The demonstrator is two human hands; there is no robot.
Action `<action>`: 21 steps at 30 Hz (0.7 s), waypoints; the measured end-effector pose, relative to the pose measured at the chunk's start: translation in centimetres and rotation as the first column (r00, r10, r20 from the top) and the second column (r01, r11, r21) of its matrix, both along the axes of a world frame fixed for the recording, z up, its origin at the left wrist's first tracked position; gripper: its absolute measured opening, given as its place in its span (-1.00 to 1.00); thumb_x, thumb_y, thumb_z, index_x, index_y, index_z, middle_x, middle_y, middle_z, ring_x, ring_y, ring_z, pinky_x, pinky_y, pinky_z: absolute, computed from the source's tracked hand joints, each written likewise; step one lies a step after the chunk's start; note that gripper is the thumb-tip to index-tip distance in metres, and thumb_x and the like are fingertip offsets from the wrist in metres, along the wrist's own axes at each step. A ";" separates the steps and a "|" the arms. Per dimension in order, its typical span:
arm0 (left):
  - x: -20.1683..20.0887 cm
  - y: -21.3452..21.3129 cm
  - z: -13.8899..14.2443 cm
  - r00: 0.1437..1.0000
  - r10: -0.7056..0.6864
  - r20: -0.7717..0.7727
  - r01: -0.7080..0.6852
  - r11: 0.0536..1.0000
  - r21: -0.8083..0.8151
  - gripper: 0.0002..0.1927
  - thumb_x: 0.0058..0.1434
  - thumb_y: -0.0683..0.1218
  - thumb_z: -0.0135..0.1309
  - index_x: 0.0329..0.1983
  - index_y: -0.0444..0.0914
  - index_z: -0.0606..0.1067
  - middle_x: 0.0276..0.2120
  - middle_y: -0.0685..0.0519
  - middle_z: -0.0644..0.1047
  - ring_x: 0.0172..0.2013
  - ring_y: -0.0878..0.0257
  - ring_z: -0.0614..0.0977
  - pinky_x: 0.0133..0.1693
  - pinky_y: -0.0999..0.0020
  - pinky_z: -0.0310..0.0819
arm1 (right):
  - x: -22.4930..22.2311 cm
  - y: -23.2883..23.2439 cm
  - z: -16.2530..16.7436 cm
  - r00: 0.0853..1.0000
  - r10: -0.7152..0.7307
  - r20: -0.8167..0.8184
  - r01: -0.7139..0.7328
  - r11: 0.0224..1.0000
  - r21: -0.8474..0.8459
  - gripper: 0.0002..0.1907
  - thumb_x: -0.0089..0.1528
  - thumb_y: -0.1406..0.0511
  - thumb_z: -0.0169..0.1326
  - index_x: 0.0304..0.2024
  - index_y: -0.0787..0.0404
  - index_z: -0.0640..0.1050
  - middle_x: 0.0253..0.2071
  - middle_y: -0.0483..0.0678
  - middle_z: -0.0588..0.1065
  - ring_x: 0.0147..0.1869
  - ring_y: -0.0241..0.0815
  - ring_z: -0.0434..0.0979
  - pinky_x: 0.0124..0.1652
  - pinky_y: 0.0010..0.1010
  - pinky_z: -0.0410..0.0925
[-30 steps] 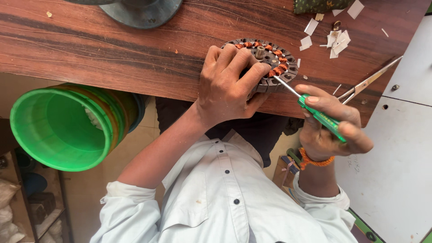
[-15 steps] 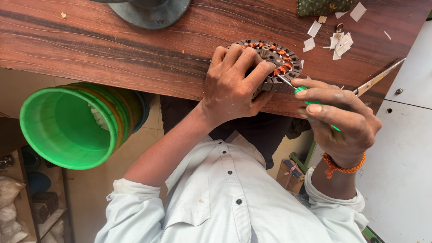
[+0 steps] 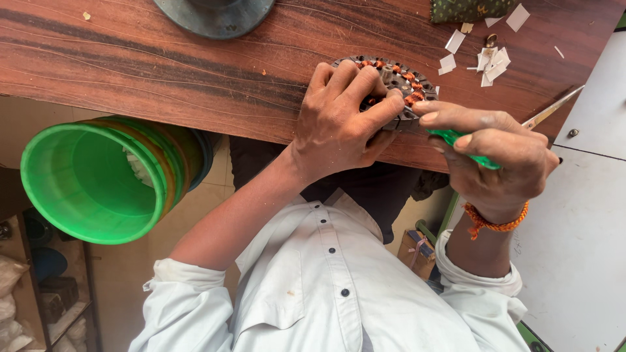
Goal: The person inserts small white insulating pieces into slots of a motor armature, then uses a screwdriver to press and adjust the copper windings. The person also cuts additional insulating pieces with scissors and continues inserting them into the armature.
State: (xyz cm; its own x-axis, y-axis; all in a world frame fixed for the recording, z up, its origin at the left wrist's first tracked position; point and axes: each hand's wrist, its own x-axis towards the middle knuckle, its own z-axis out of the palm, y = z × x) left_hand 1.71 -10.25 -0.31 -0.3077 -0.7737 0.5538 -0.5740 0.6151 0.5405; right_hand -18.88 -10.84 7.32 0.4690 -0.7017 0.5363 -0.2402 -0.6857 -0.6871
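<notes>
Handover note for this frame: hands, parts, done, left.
Left hand: gripping the round dark metal stator with copper windings at the brown wooden table edge.
Right hand: closed on the green-handled tool, tip at the stator's rim.
Nearby: scissors, white paper scraps, green plastic bucket below the table.
Done: copper coils sit in several slots.
Left: hidden under the fingers, cannot tell.

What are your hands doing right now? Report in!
Left hand gripping the stator on the table. Right hand holds a green tool against its rim. Scissors lie behind, clear.
</notes>
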 end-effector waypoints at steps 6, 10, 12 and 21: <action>0.7 -0.1 0.5 0.998 -0.068 0.007 0.068 0.998 0.012 -0.56 0.08 -0.05 0.25 0.04 -0.25 0.52 -0.21 0.00 0.44 -0.16 0.07 0.45 -0.11 0.09 0.29 | -0.1 0.2 -0.7 0.999 0.000 0.038 0.000 1.000 -0.008 -0.57 0.30 0.57 0.13 0.15 0.23 0.32 -0.10 0.30 0.55 0.03 0.14 0.67 -0.08 -0.25 0.63; 1.2 -0.1 0.4 0.995 -0.088 0.039 0.088 0.996 0.008 -0.55 0.16 -0.10 0.23 0.13 -0.24 0.49 -0.14 0.03 0.45 -0.08 0.07 0.47 -0.02 0.09 0.33 | -0.3 0.6 -1.2 0.997 -0.019 0.075 0.017 1.000 0.023 -0.57 0.34 0.55 0.11 0.19 0.16 0.33 -0.07 0.27 0.55 0.02 0.12 0.67 -0.03 -0.23 0.63; 1.5 -0.1 0.2 0.994 -0.096 0.046 0.095 0.995 0.021 -0.54 0.18 -0.14 0.22 0.17 -0.24 0.49 -0.11 0.05 0.47 -0.04 0.08 0.48 -0.02 0.13 0.34 | -0.2 0.8 -1.6 0.990 -0.024 0.137 0.014 0.997 0.073 -0.56 0.38 0.54 0.10 0.23 0.12 0.33 -0.03 0.25 0.55 0.04 0.10 0.67 0.02 -0.20 0.63; 1.0 -0.3 -0.3 0.996 -0.080 0.038 0.081 0.997 -0.003 -0.56 0.07 -0.12 0.19 0.06 -0.29 0.51 -0.18 0.00 0.49 -0.13 0.06 0.47 -0.08 0.09 0.32 | 0.1 1.6 -2.1 0.978 -0.095 0.187 0.080 0.993 0.084 -0.55 0.38 0.55 0.08 0.23 0.15 0.28 -0.03 0.27 0.54 0.04 0.12 0.67 0.04 -0.15 0.64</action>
State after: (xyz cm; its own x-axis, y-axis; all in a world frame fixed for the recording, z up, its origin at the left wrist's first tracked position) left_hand 2.67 -10.53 -0.66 -0.3898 -0.7428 0.5443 -0.5427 0.6628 0.5159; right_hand -18.73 -9.26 5.20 0.2979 -0.7773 0.5541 -0.1567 -0.6124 -0.7749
